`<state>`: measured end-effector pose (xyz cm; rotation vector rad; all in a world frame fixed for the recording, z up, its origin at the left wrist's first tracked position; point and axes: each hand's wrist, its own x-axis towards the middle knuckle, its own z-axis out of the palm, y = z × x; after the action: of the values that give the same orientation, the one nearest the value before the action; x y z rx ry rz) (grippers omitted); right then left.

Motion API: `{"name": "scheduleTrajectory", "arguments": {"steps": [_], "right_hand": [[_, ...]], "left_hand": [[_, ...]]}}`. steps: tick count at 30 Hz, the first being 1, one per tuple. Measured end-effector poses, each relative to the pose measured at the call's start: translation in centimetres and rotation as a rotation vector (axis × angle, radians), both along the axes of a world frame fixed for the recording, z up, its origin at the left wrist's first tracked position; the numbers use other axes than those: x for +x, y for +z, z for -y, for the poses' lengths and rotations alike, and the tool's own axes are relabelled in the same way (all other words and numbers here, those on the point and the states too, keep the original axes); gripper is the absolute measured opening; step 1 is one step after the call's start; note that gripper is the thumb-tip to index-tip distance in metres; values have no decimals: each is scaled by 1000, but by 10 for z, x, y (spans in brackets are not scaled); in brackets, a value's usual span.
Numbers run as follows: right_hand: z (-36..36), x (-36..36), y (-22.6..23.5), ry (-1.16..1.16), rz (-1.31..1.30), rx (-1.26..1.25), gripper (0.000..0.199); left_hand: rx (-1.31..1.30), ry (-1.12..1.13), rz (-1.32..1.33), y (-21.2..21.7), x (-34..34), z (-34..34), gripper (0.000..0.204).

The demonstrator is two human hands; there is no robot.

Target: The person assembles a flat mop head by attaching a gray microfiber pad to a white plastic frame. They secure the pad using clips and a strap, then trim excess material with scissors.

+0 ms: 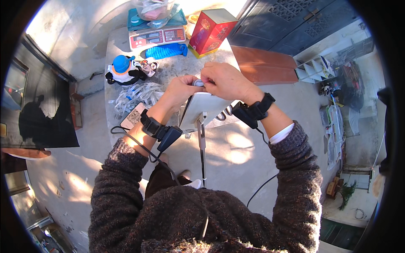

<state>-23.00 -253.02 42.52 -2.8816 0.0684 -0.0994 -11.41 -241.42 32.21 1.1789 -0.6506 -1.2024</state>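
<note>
My left hand [182, 88] and my right hand [227, 81] meet above the table, fingers closed in a pinch. Between their fingertips is a small pale, shiny piece [198, 83], which looks like clear plastic; the fingers partly cover it. Just below my hands a white panel [203, 102] stands tilted on a slim metal stand [201, 139]. Beside my left wrist lies a heap of clear plastic strips [139, 97]. A penguin-like plush toy [123, 69] with a blue hat sits farther left.
On the grey table [173, 65] stand a red digital scale [156, 37] carrying a plastic tub [154, 9], a red gift box [212, 31] and a blue net-like bundle [166, 51]. A phone-like slab [134, 116] lies near my left forearm. Cables hang from both wrist straps.
</note>
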Motion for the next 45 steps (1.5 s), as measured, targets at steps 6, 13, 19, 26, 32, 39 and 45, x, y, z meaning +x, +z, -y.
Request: {"name": "scheduleTrajectory", "arguments": {"steps": [6,13,19,26,32,39,45], "right_hand": [[3,2,3,72,-30,-24,11],[5,5,6,151,-43,-25,10],[6,6,3,268,-10,-60,7],[7,-9,-8,-160,82,443,9],[10,-17,-24,-243,98,644,14],[4,-17,-25,-185,177,386,15],[2,-16,-25,-109,245,409,14]], "left_hand": [[-35,31,43,-5,-1,2,14],[-60,42,4,-2,-5,-2,17],[-9,16,58,0,-1,-4,22],[-39,-19,-31,2,12,-6,19],[-155,64,-48,-1,4,0,18],[-132,97,-119,-1,4,3,18],[-113,45,-187,-2,8,1,17]]}}
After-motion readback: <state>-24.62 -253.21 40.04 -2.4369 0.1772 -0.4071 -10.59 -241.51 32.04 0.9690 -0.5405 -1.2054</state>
